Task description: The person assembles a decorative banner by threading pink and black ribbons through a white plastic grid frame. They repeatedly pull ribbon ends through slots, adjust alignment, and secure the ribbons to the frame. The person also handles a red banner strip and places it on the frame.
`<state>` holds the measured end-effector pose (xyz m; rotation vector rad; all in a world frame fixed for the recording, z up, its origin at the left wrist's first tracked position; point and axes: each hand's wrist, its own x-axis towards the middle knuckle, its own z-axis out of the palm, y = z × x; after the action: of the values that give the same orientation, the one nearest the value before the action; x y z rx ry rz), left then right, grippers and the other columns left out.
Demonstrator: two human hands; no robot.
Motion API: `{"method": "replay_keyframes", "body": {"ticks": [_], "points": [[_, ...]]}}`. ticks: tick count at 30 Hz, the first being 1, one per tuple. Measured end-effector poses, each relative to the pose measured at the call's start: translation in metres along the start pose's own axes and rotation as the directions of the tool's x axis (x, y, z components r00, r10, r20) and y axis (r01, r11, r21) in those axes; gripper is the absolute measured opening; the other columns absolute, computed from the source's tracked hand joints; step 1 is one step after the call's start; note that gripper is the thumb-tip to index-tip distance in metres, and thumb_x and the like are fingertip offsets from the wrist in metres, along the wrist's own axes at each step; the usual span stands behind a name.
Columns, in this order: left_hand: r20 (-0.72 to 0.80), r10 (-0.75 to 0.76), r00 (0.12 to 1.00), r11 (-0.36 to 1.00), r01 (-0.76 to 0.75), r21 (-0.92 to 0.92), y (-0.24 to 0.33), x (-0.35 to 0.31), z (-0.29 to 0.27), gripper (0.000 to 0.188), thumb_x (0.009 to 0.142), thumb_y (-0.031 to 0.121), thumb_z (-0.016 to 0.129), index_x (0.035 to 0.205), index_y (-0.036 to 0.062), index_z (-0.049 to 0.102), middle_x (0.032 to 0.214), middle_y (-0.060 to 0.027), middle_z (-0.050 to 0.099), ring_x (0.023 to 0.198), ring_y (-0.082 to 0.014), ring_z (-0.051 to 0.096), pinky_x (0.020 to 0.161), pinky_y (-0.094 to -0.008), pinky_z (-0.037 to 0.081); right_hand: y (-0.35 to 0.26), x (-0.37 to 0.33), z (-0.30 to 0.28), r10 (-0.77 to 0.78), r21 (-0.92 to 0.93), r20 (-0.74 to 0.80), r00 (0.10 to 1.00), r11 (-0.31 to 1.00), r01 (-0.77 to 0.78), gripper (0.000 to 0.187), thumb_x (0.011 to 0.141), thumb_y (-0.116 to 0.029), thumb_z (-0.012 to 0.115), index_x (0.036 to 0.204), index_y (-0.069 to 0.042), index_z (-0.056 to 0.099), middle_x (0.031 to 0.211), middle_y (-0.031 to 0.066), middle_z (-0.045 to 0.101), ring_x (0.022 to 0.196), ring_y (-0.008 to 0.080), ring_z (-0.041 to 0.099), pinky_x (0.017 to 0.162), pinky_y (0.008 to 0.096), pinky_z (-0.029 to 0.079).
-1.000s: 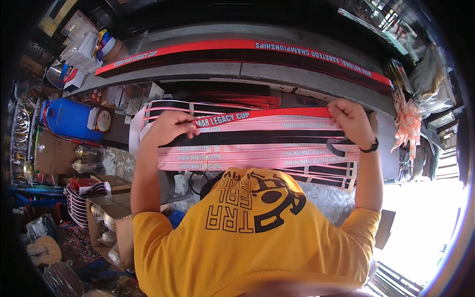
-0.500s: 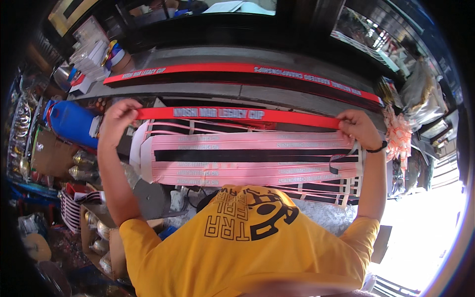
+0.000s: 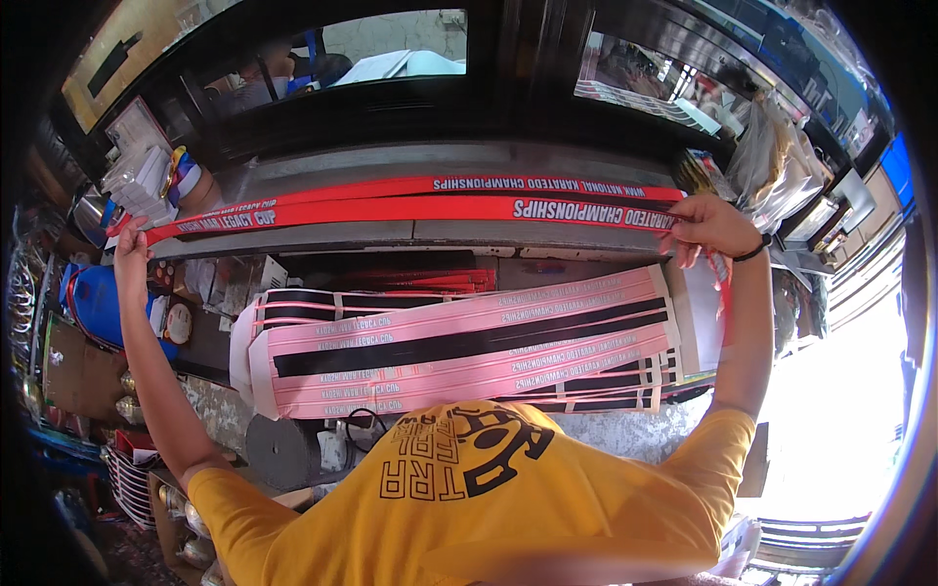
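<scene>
A long red ribbon with white lettering (image 3: 391, 209) is stretched taut between my hands, over the ledge. My left hand (image 3: 133, 256) pinches its left end, and my right hand (image 3: 711, 230) grips it toward the right, with fingers curled around the ribbon. Just behind it, partly covered, other red lettered ribbon (image 3: 557, 183) lies along the ledge. Nearer to me is a long pink printed sheet (image 3: 449, 334) with a black band along its middle, resting over black and pink strips.
A dark ledge (image 3: 362, 161) runs below the window frames. White stacked boxes (image 3: 137, 181) and a blue container (image 3: 93, 298) are at the left. Clear plastic bags (image 3: 782, 151) stand at the right. Several red strips (image 3: 440, 283) lie behind the pink sheet.
Both hands have moved the red ribbon away from me, from above the pink sheet to the ledge. My left hand has gone farther left, and more of the ribbon's length shows.
</scene>
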<state>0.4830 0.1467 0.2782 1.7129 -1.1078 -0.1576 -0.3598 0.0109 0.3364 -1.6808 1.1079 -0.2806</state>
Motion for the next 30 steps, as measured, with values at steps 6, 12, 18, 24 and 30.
{"method": "replay_keyframes", "body": {"ticks": [6, 12, 18, 24, 30], "points": [[-0.114, 0.029, 0.993, 0.999, -0.024, 0.040, -0.038, 0.035, -0.004, 0.027, 0.098, 0.005, 0.046, 0.122, 0.0105, 0.059, 0.093, 0.0024, 0.055, 0.077, -0.0058, 0.047, 0.069, -0.0232, 0.041, 0.010, -0.009, -0.032, 0.017, 0.015, -0.102, 0.995, 1.000, -0.016, 0.030, 0.093, -0.012, 0.056, 0.115, 0.008, 0.056, 0.089, 0.0165, 0.071, 0.061, 0.0181, 0.069, 0.052, 0.0268, 0.057], [-0.186, 0.120, 0.975, 0.987, -0.097, 0.131, -0.087, 0.068, -0.004, 0.030, 0.092, -0.004, 0.050, 0.117, 0.0080, 0.061, 0.098, -0.0024, 0.059, 0.085, -0.0104, 0.054, 0.077, -0.0264, 0.045, 0.024, -0.009, -0.056, 0.022, 0.046, -0.109, 0.994, 0.999, -0.017, 0.024, 0.094, -0.013, 0.055, 0.108, 0.006, 0.057, 0.094, 0.0170, 0.069, 0.066, 0.0179, 0.068, 0.055, 0.0279, 0.058], [-0.302, 0.235, 0.924, 0.961, -0.175, 0.213, -0.111, 0.100, -0.003, 0.032, 0.086, 0.004, 0.064, 0.117, 0.0096, 0.062, 0.103, -0.0078, 0.065, 0.091, -0.0190, 0.062, 0.083, -0.0332, 0.049, 0.060, 0.007, -0.084, -0.104, 0.025, -0.321, 0.941, 0.993, 0.118, 0.021, 0.090, -0.020, 0.064, 0.095, 0.000, 0.057, 0.082, 0.0081, 0.064, 0.067, 0.0144, 0.065, 0.055, 0.0255, 0.053], [-0.397, -0.013, 0.918, 0.990, 0.067, 0.121, -0.074, 0.090, 0.019, 0.041, 0.080, 0.010, 0.075, 0.119, 0.0123, 0.064, 0.086, -0.0070, 0.071, 0.073, -0.0150, 0.066, 0.066, -0.0300, 0.054, 0.085, 0.040, -0.111, -0.066, 0.030, -0.539, 0.839, 0.995, 0.097, 0.014, 0.091, -0.016, 0.063, 0.097, -0.005, 0.059, 0.078, -0.0021, 0.056, 0.058, 0.0068, 0.052, 0.051, 0.0207, 0.046], [-0.354, -0.111, 0.929, 0.977, 0.168, 0.134, -0.048, 0.069, 0.034, 0.043, 0.077, 0.009, 0.078, 0.118, 0.0077, 0.066, 0.085, -0.0071, 0.073, 0.076, -0.0128, 0.067, 0.064, -0.0269, 0.056, 0.093, 0.048, -0.113, -0.048, 0.068, -0.596, 0.802, 0.992, 0.111, 0.016, 0.091, -0.009, 0.061, 0.106, -0.003, 0.058, 0.078, -0.0015, 0.056, 0.059, 0.0067, 0.053, 0.048, 0.0197, 0.047]]}}
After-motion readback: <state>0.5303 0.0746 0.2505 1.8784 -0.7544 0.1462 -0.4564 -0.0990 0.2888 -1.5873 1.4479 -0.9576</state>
